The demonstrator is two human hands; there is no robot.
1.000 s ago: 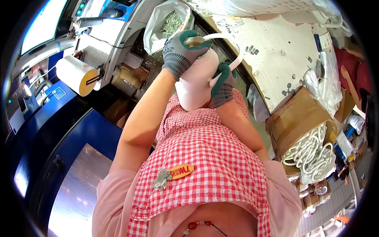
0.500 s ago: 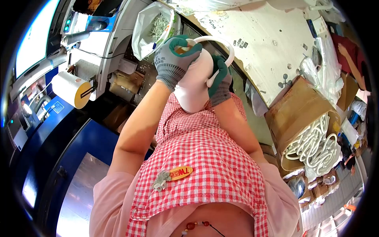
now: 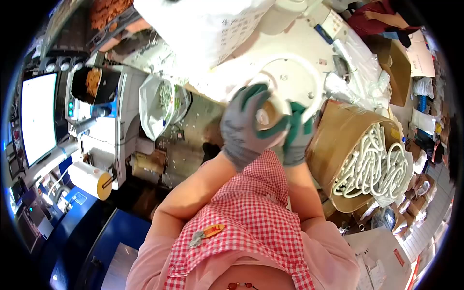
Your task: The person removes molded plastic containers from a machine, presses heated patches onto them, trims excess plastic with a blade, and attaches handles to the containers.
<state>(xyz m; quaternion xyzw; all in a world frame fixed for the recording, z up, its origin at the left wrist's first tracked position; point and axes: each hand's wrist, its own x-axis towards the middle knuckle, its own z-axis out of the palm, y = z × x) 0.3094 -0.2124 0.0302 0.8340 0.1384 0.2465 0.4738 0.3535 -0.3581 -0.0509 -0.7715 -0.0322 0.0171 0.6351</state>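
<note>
the step in hand looks to be handling the white loop (image 3: pixel 317 83) against the white cylinder (image 3: pixel 267 114), which is held up beyond the checked apron (image 3: pixel 251 198), its brown-toned opening facing the camera. the left hand (image 3: pixel 246 126) is clamped round the cylinder's open end, thumb and fingers on either side of the opening; the right hand (image 3: pixel 299 135) seems curled round the loop's lower end, just beside the cylinder. blur makes it hard to tell whether that end is attached. i judge the next move calls for a steady left grip and careful right-hand guidance of the loop
</note>
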